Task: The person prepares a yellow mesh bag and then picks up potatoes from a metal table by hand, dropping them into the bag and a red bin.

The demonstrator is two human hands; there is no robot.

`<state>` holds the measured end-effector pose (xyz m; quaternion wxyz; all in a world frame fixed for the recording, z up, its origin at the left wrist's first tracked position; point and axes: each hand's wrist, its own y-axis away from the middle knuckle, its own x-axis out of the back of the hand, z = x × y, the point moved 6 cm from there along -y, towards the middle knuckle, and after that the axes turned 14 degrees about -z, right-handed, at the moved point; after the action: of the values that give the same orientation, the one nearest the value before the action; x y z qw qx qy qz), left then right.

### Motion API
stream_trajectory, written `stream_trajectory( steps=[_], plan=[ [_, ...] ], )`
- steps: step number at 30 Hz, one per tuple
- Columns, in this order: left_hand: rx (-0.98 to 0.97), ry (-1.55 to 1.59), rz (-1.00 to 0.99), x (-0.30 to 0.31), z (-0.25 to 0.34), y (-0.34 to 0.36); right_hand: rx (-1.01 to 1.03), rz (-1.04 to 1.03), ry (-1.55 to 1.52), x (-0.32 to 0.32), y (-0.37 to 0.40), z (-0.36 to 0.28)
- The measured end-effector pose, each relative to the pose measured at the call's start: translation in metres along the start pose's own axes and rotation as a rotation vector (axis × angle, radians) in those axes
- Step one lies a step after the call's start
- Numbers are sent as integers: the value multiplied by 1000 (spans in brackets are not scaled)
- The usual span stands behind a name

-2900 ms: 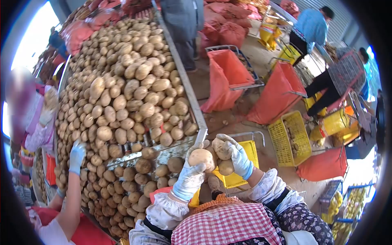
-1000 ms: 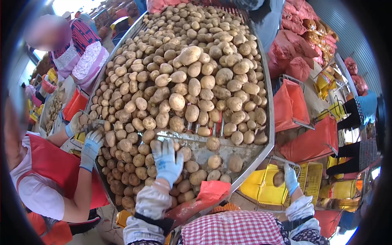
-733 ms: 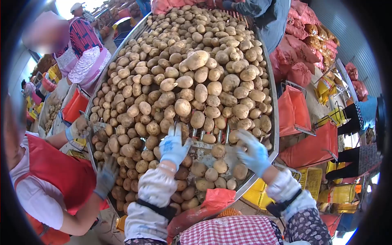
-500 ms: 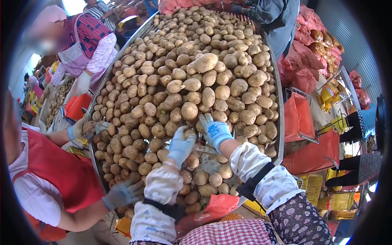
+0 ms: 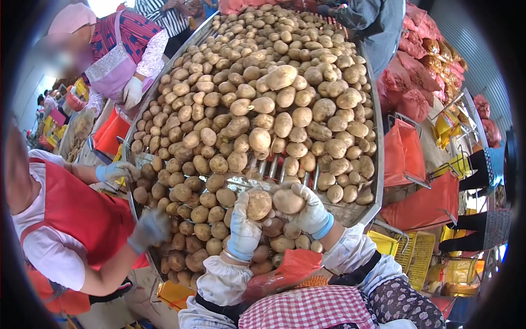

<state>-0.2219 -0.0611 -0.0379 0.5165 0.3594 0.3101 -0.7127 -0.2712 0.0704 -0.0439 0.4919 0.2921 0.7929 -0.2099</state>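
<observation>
Many brown potatoes [image 5: 235, 88] are heaped on a metal-edged sorting table [image 5: 378, 159]. My left hand [image 5: 245, 227], in a pale blue and white glove, holds a potato [image 5: 259, 205] near the front of the table. Beside it, my right hand [image 5: 313, 213] grips another potato [image 5: 289, 202], slightly blurred. Metal bars show behind my hands, between the potatoes. Under and around my hands lie more potatoes, close to a red plastic bag [image 5: 298, 264] at the front edge.
At the left, a co-worker in a red apron [image 5: 90, 211] has both gloved hands by the potatoes. Another person [image 5: 123, 49] stands at the upper left, and a grey sleeve [image 5: 370, 27] reaches in at the top. Red bags [image 5: 402, 151] and yellow crates [image 5: 413, 257] line the right.
Both my hands have drawn back toward me and now hold potatoes. Metal bars are newly exposed where they were. The upper-left person's gloved hand has moved to the right.
</observation>
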Motion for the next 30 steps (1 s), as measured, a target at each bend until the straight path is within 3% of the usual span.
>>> stream_trajectory(
  steps=[1,2,4,6,7,10,12,13,16,18,20,22,23,24,26,27,28,30],
  plan=[
    [-20,-32,112,-4,-7,0,-17,40,12,7,8,-2],
    [-9,-32,103,-13,-14,-2,-33,80,25,9,16,-5],
    [-1,-47,358,-15,-26,4,47,143,128,6,33,-12],
    [18,-40,287,-32,-33,1,169,226,451,6,51,-25],
    [30,-29,228,-42,-36,1,178,232,450,7,58,-28],
    [-2,30,30,-77,-46,-1,116,38,-73,6,74,-27],
    [-48,-613,48,-91,-47,-1,186,-7,-141,-10,92,-39],
    [-127,-994,-33,-91,-47,1,150,-6,-37,-14,101,-44],
    [-186,-955,-35,-103,-67,2,156,38,32,-1,128,-51],
    [-229,-1118,-90,-109,-78,3,151,30,221,12,144,-56],
    [-144,-1318,-187,-119,-97,1,254,120,246,16,159,-64],
    [-128,-1253,-166,-130,-107,-3,251,358,527,-10,177,-74],
    [75,-902,-47,-129,-112,-7,221,405,301,-1,182,-68],
    [267,-544,72,-125,-125,-5,228,410,299,4,189,-69],
    [218,-577,146,-122,-146,-9,95,234,-23,8,199,-55],
    [152,-483,84,-116,-164,-15,49,154,179,7,209,-57],
    [76,-396,28,-117,-176,-18,3,268,217,14,229,-60],
    [253,-240,-45,-130,-217,-20,2,328,504,42,267,-78]
  ],
)
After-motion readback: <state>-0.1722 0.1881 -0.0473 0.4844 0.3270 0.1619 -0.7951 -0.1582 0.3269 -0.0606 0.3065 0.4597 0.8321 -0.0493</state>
